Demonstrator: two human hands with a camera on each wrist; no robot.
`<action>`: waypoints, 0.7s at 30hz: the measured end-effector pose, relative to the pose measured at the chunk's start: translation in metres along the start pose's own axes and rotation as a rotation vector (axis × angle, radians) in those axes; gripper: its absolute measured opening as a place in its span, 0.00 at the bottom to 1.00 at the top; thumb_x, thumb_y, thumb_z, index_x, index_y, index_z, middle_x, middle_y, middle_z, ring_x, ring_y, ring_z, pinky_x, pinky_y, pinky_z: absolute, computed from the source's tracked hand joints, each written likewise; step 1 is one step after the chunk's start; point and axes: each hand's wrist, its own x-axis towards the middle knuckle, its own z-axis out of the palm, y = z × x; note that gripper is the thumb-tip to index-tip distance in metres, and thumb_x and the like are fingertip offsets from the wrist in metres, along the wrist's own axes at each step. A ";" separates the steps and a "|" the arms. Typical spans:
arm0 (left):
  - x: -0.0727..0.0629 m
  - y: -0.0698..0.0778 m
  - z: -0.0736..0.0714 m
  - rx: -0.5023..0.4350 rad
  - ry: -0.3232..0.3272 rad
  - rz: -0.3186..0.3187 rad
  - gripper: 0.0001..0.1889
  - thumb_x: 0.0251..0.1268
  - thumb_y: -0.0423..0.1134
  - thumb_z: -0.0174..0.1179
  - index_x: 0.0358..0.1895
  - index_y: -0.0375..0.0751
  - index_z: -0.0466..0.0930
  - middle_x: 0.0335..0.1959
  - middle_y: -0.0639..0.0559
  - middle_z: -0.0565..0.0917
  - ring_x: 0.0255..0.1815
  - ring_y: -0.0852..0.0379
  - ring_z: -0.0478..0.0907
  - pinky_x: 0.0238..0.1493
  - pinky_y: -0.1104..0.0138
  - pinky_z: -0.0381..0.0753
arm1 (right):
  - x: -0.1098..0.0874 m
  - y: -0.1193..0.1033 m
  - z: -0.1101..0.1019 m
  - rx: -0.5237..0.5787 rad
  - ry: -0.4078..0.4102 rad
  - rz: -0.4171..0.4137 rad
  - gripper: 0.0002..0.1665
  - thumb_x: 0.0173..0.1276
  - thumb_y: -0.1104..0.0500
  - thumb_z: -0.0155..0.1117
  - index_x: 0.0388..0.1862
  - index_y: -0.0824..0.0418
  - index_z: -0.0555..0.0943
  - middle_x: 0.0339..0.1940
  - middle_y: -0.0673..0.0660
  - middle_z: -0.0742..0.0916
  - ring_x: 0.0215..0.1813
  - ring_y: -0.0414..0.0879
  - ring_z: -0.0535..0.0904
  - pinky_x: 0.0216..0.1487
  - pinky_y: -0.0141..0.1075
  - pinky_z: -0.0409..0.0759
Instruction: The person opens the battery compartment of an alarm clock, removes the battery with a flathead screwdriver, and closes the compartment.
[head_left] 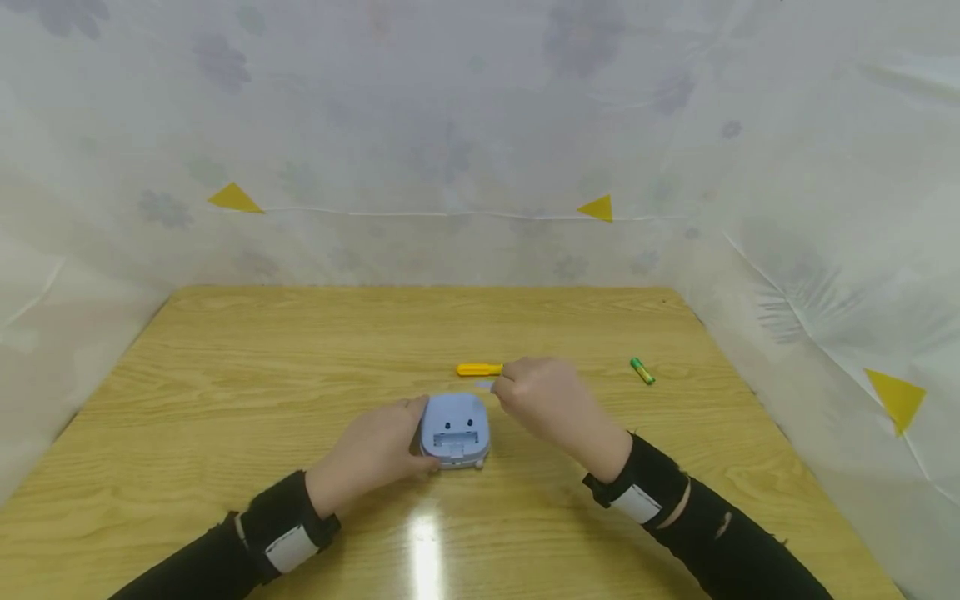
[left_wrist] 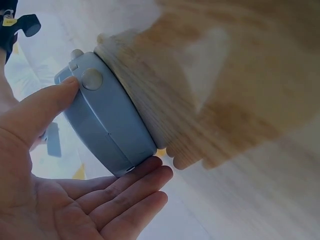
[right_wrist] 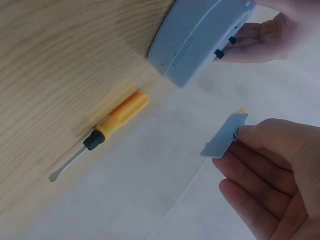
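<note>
A small light-blue alarm clock [head_left: 459,408] lies on the table with its back up, showing two black knobs and an uncovered battery slot [head_left: 455,438]. My left hand [head_left: 372,443] grips it from the left side, thumb at the near edge beside a round button [left_wrist: 92,79] and fingers along the opposite edge. To the right of the clock, my right hand [head_left: 551,408] is raised and pinches a thin light-blue battery cover [right_wrist: 225,136] between thumb and fingers. The cover is apart from the clock.
Behind the right hand lies a screwdriver [right_wrist: 122,116] with a yellow handle and a flat metal tip. A green and yellow battery [head_left: 642,371] rests farther right on the wooden table [head_left: 300,333]. Pale patterned sheeting [head_left: 450,125] encloses the table's back and sides.
</note>
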 end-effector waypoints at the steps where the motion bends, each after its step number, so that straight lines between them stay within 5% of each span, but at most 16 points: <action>1: 0.000 0.000 0.000 0.000 -0.001 0.000 0.50 0.54 0.51 0.83 0.75 0.26 0.70 0.66 0.34 0.84 0.63 0.40 0.85 0.65 0.49 0.86 | 0.002 -0.002 -0.001 0.004 0.005 -0.005 0.17 0.56 0.68 0.79 0.16 0.53 0.81 0.16 0.46 0.79 0.19 0.37 0.64 0.19 0.25 0.59; 8: 0.000 -0.001 0.001 -0.008 -0.012 -0.006 0.51 0.54 0.50 0.83 0.75 0.27 0.69 0.66 0.35 0.84 0.63 0.42 0.85 0.65 0.49 0.86 | 0.008 -0.015 -0.002 0.016 0.004 -0.030 0.11 0.58 0.67 0.80 0.23 0.54 0.89 0.20 0.47 0.87 0.21 0.37 0.79 0.22 0.26 0.79; 21: 0.001 -0.002 0.002 0.004 0.003 0.002 0.49 0.54 0.50 0.83 0.75 0.27 0.70 0.66 0.35 0.84 0.62 0.42 0.86 0.62 0.50 0.88 | 0.011 -0.036 -0.005 0.004 0.003 -0.122 0.13 0.55 0.66 0.83 0.22 0.52 0.86 0.21 0.44 0.86 0.22 0.35 0.76 0.25 0.24 0.77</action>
